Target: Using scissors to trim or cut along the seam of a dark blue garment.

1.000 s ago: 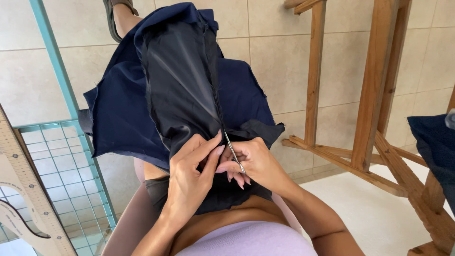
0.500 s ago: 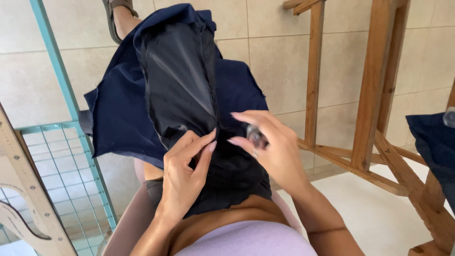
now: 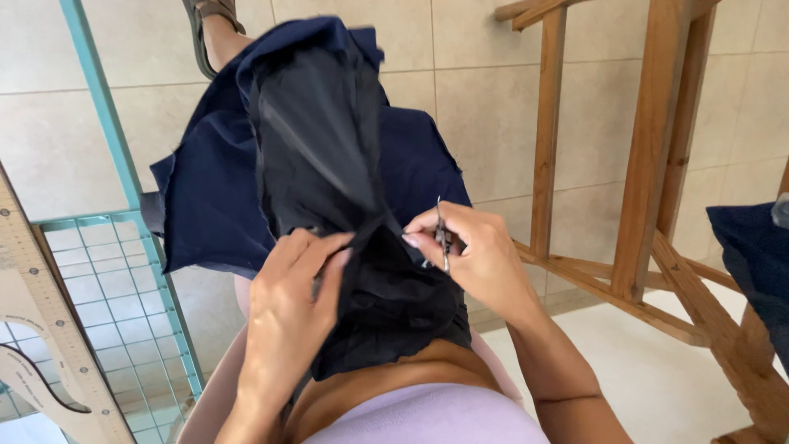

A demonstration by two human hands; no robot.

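Note:
A black sheer fabric (image 3: 320,140) lies over a navy blue garment (image 3: 214,197) draped across my lap and raised leg. My left hand (image 3: 288,304) pinches a fold of the black fabric near its lower middle. My right hand (image 3: 481,255) sits just right of that fold and holds small metal snips (image 3: 442,234), blades pointing up, close to the fabric's edge. The two hands are a few centimetres apart. Part of the snips is hidden inside my fingers.
A wooden frame (image 3: 649,164) with slanted braces stands at the right. A teal wire grid (image 3: 115,288) and a wooden curved ruler (image 3: 33,329) are at the left. Another navy cloth (image 3: 756,255) hangs at the far right. My sandalled foot (image 3: 209,12) rests on the tiled floor.
My right hand pulled away from the left, swung up and rightward, and now holds the snips upright beside the fold. The left hand keeps its pinch on the black fabric.

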